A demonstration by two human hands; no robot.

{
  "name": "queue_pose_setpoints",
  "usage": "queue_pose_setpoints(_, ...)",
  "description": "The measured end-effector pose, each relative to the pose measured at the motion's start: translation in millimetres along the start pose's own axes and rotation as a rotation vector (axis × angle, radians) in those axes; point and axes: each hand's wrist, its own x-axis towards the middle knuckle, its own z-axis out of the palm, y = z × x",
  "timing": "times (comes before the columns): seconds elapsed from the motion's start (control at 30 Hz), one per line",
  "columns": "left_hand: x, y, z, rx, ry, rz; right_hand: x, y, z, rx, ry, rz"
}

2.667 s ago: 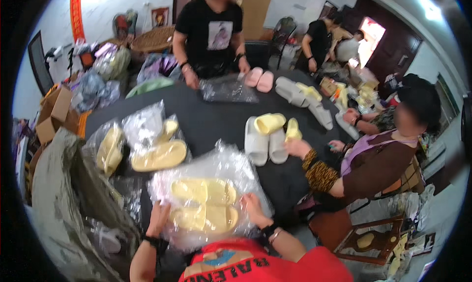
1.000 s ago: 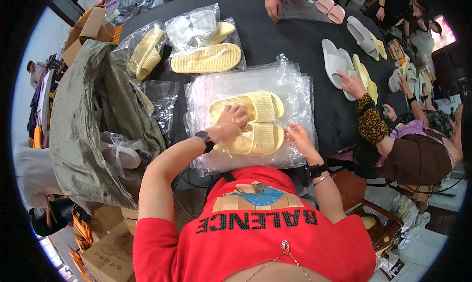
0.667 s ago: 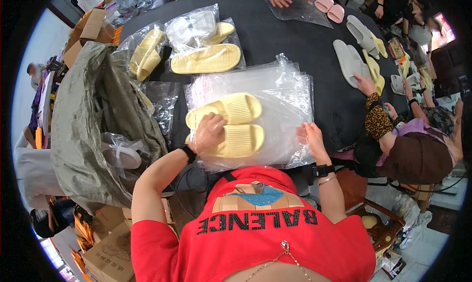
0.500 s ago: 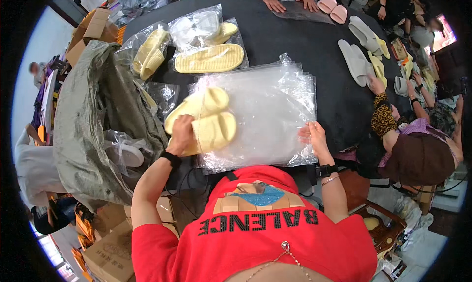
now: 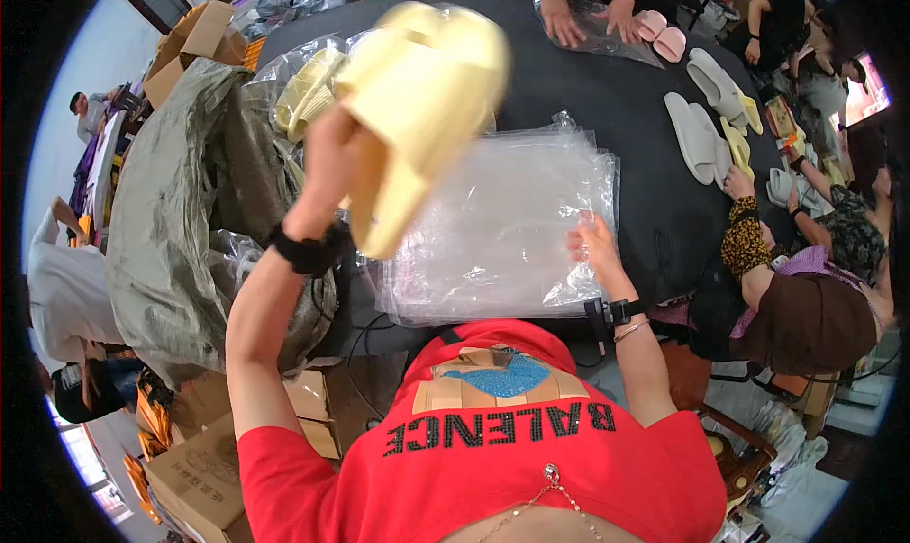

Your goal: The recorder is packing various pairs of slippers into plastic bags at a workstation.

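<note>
At far left, brown cardboard cartons point(image 5: 204, 467) sit on the floor beside a large grey-green sack point(image 5: 180, 230) of crinkled woven plastic slumped against the edge of a round table point(image 5: 654, 135) covered in matte black cloth. Just right of the sack, the person's left hand point(image 5: 327, 169), a black band at its wrist, is raised well above the table and closed around a pair of pale yellow foam slippers point(image 5: 417, 107); the fingers wrap the pair's near side, pressing the two together. The slippers are thick-soled, smooth and rounded, with broad moulded straps, and they loom large and slightly blurred close to the camera, tilted with their upper ends toward the table's middle. Behind them, more yellow slippers in clear bags point(image 5: 308, 93) lie on the tabletop. Below and to the right, a flat stack of clear plastic bags point(image 5: 502, 230), glossy and wrinkled, lies on the cloth in front of the person's red shirt. The right hand point(image 5: 597, 249), with a watch and a bracelet at the wrist, rests with fingers spread on the stack's right edge, gripping nothing. Further right, grey-white slippers point(image 5: 697, 135) lie on the cloth, pink slippers point(image 5: 661, 33) sit at the far rim near another person's hands, and a seated person in a leopard-print sleeve point(image 5: 744, 244) leans on the table.
</note>
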Motion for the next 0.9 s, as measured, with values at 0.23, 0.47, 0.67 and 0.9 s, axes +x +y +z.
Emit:
queue_pose_setpoints(0.23, -79, -72, 143, 0.535, -0.516, 0.214, -47, -2, 7, -0.18, 0.101, 0.035)
queue_pose_setpoints(0.47, -95, -104, 159, 0.613, -0.578, 0.217, -75, 54, -19, 0.033, 0.057, -0.028)
queue_pose_setpoints(0.67, -79, -144, 91, 0.767, -0.419, 0.042, -66, 61, -30, -0.359, 0.17, -0.171)
queue_pose_setpoints(0.9, -9, -69, 78, 0.638, -0.562, 0.264, -54, 19, 26, -1.218, 0.109, -0.793)
